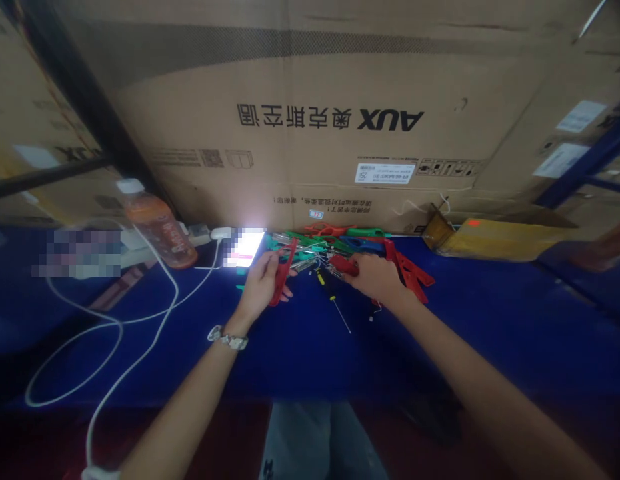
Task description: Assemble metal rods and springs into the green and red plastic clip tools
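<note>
My left hand (263, 283) is closed round a long red plastic clip part (285, 273), held upright over the blue bench top (465, 313). My right hand (373, 277) is closed on another red clip piece (344, 264) just to the right. Behind both hands lies a heap of red, green and blue clips (340, 240) mixed with metal springs. More red clips (413, 275) lie beside my right wrist. A small screwdriver with a black and yellow handle (330, 290) rests on the bench between my hands. I wear a watch (229, 339) on my left wrist.
A lit phone (245, 248) lies left of the heap, with a white cable (115, 333) looping over the bench. An orange drink bottle (157, 227) stands at the back left. A large cardboard box (310, 120) walls off the back. Yellow packaging (495, 239) sits at right.
</note>
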### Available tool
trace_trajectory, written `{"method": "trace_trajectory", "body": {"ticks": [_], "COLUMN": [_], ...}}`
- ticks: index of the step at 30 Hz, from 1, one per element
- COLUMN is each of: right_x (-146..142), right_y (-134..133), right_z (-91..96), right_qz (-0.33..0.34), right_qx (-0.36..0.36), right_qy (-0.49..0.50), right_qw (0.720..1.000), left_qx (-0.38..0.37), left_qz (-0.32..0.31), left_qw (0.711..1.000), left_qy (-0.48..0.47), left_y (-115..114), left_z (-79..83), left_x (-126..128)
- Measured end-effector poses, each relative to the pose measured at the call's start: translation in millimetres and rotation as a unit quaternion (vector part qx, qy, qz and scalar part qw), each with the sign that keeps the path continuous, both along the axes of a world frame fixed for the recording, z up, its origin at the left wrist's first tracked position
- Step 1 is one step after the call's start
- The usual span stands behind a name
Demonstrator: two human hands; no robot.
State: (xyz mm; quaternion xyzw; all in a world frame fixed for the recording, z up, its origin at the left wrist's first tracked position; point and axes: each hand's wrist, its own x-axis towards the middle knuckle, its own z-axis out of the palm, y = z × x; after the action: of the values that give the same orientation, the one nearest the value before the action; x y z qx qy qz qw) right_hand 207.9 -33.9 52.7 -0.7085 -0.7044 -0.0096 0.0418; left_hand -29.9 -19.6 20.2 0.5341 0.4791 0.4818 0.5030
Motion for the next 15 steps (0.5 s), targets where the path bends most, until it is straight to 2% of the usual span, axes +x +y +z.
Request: {"method": "trace_trajectory", "body": {"ticks": [5, 8, 11, 14, 15], "right_x": [6, 8, 3, -6, -10], "right_y": [11, 13, 15, 23, 27], "right_z": [-5.1, -7.9, -10.1, -8.3, -6.8], "right_qz": [-0.009, -0.024, -0.014, 0.011, 0.019], "right_qx": [0.03, 0.046, 0.072, 0.091, 0.088], "right_qy": [-0.007, -0.006, 0.01, 0.026, 0.028], "right_qw": [0.999, 0.999, 0.997, 0.995, 0.996], "left_qx": [-0.053, 0.013, 0.136, 0.247, 0.286], "left_qz": [-0.049, -0.072, -0.083, -0.115, -0.099], "left_qw": [0.994, 0.978, 0.925, 0.859, 0.834], "left_qy": [0.081, 0.198, 0.346, 0.433, 0.461], "left_y": [-7, -13, -17, -21, -21], "left_z": [-2.2, -5.7, -10.4, -14.7, -15.1], "left_x": [-10, -10, -2, 10, 14]}}
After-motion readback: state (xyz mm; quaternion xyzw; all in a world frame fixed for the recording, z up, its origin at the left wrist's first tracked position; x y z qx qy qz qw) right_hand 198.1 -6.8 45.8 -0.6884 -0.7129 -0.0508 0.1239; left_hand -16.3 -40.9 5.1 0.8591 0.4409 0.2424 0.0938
